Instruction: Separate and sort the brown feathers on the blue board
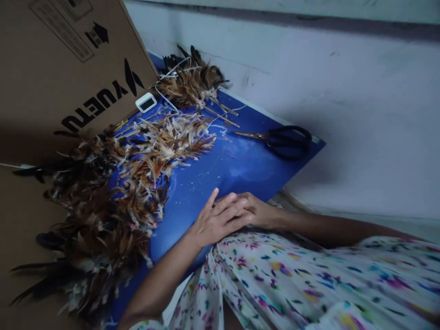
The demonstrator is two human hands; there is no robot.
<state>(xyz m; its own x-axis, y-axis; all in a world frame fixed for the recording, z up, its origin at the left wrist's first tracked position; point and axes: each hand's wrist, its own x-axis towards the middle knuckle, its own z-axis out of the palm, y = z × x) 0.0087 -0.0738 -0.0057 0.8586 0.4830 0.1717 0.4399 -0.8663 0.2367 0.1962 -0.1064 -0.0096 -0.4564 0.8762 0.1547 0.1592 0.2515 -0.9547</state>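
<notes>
Feathers [120, 215], brown, black and pale, lie in a loose, overlapping spread along the left of a blue tabletop [240, 172]. Nearest is a floral garment [275, 270]; just beyond it the left hand [218, 220] rests over the right hand [259, 211]. The left fingers are extended, with nothing visible in their grasp; the right is partly covered, so its grip cannot be told. The feathers sit left of both hands, apart from them. They should be very light, soft and easily bent or scattered; their pale ends [158, 211] look the best place to pinch. Farther, on the right, lie black-handled scissors [270, 136]. Beyond are thin sticks [223, 118], a small white device [146, 103] and a feather bundle [189, 85] with white string [167, 96]. A cardboard box [85, 59] stands far left.
</notes>
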